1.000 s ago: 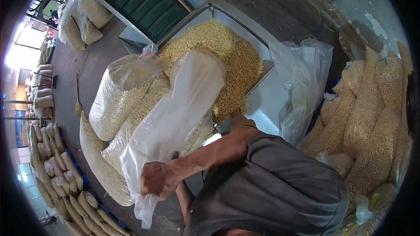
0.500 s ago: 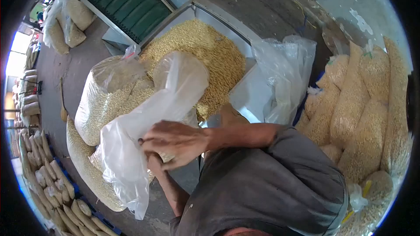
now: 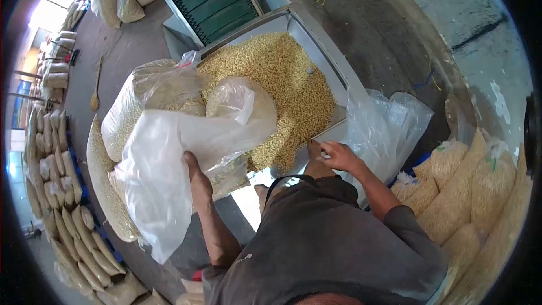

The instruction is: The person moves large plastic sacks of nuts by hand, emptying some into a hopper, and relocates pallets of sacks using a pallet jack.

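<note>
Concrete floor (image 3: 141, 51) surrounds a metal bin (image 3: 327, 62) of kernels (image 3: 271, 73). Left hand (image 3: 197, 179) grips a clear plastic bag (image 3: 164, 181); right hand (image 3: 337, 156) sits curled at the bin rim, grip indeterminate.

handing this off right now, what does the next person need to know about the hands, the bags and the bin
Left hand: closed on the slack clear bag, which drapes over the full sacks leaning at the metal bin.
Right hand: at the bin's near rim, beside a second loose bag; grip unclear.
Kernels are heaped in the bin.
Done: the held bag looks empty.
Left: the leaning sacks are full, and more filled bags are stacked on the right.
</note>
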{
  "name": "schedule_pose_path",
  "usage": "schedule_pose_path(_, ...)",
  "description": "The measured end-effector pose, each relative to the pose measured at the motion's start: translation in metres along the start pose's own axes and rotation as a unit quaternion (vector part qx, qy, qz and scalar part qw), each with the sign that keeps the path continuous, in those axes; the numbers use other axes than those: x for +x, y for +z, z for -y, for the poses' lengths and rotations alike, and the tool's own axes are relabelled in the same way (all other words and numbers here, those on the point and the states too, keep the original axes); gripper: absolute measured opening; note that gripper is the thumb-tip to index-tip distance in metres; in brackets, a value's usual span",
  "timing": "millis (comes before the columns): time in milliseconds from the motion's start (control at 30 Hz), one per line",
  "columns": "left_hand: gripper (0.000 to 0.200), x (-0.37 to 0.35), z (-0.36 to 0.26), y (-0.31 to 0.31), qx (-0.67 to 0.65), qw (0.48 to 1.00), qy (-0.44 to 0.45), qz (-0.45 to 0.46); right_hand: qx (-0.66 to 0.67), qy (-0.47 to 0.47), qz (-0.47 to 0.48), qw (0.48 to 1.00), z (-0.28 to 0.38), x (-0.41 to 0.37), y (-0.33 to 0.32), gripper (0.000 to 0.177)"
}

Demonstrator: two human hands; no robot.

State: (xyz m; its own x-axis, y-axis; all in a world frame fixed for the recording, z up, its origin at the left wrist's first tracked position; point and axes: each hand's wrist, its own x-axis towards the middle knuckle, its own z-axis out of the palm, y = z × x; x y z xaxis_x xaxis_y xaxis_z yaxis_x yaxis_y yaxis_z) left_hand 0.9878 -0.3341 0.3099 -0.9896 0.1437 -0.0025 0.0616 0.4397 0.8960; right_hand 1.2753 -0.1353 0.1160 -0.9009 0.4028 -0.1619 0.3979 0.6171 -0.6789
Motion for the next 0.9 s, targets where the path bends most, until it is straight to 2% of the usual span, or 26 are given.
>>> schedule_pose_path(67,0.065,-0.006,-0.021,0.032,0.023,1.0,0.021,-0.001,-0.045,0.086,0.006,0.995,-0.047,-0.013,-0.02,0.036)
schedule_pose_path(133,0.062,-0.016,-0.05,0.063,-0.034,0.999,0.021,-0.011,0.019,0.169,-0.014,0.985,-0.087,-0.026,-0.047,0.035)
schedule_pose_path(167,0.058,-0.018,-0.047,0.074,-0.072,0.995,0.065,-0.006,0.024,0.172,-0.009,0.985,-0.108,-0.037,-0.054,0.035)
schedule_pose_path(200,0.058,-0.02,-0.045,0.08,-0.067,0.996,0.062,-0.006,0.035,0.227,-0.018,0.973,-0.131,-0.046,-0.058,0.034)
schedule_pose_path(233,0.056,-0.021,-0.041,0.083,-0.019,0.995,0.094,-0.017,0.044,0.278,-0.027,0.959,-0.152,-0.052,-0.062,0.033)
schedule_pose_path(333,0.043,-0.021,-0.023,0.082,0.076,0.974,0.208,-0.045,0.1,0.32,-0.025,0.942,-0.189,-0.073,-0.066,0.034)
schedule_pose_path(367,0.04,-0.023,-0.03,0.084,0.051,0.98,0.185,-0.049,0.1,0.284,-0.047,0.952,-0.202,-0.081,-0.061,0.033)
schedule_pose_path(400,0.038,-0.027,-0.056,0.093,-0.059,0.992,0.099,-0.06,0.102,0.29,-0.052,0.95,-0.211,-0.088,-0.054,0.033)
schedule_pose_path(433,0.037,-0.032,-0.081,0.103,-0.175,0.98,0.018,-0.089,0.164,0.347,-0.04,0.922,-0.221,-0.093,-0.048,0.033)
schedule_pose_path(533,0.041,-0.027,-0.09,0.122,-0.238,0.969,0.053,-0.044,0.32,0.463,-0.033,0.826,-0.234,-0.103,-0.047,0.033)
schedule_pose_path(567,0.041,-0.026,-0.092,0.128,-0.243,0.967,0.056,-0.05,0.335,0.435,-0.038,0.835,-0.242,-0.11,-0.041,0.031)
schedule_pose_path(633,0.04,-0.017,-0.101,0.143,-0.123,0.992,0.013,-0.014,0.366,0.418,-0.027,0.831,-0.252,-0.116,-0.04,0.031)
schedule_pose_path(667,0.04,-0.011,-0.107,0.145,-0.068,0.998,-0.003,-0.006,0.328,0.443,-0.013,0.834,-0.261,-0.114,-0.035,0.032)
schedule_pose_path(700,0.04,-0.007,-0.102,0.146,-0.085,0.996,0.013,-0.038,0.331,0.397,-0.035,0.855,-0.265,-0.114,-0.035,0.039)
schedule_pose_path(733,0.038,-0.007,-0.088,0.151,-0.023,0.993,0.11,0.025,0.291,0.383,-0.004,0.877,-0.27,-0.107,-0.037,0.035)
schedule_pose_path(767,0.036,-0.006,-0.075,0.159,0.048,0.975,0.201,0.082,0.327,0.393,-0.015,0.859,-0.269,-0.101,-0.043,0.033)
schedule_pose_path(800,0.034,-0.007,-0.085,0.167,0.073,0.965,0.226,0.111,0.261,0.42,0.0,0.869,-0.264,-0.085,-0.054,0.031)
schedule_pose_path(833,0.033,-0.009,-0.095,0.176,0.095,0.953,0.251,0.14,0.277,0.391,-0.027,0.877,-0.263,-0.073,-0.054,0.031)
schedule_pose_path(867,0.031,-0.011,-0.116,0.188,0.06,0.962,0.221,0.149,0.292,0.368,-0.054,0.881,-0.266,-0.06,-0.059,0.031)
schedule_pose_path(900,0.03,-0.008,-0.125,0.197,-0.009,0.966,0.195,0.17,0.266,0.321,-0.063,0.907,-0.259,-0.042,-0.07,0.032)
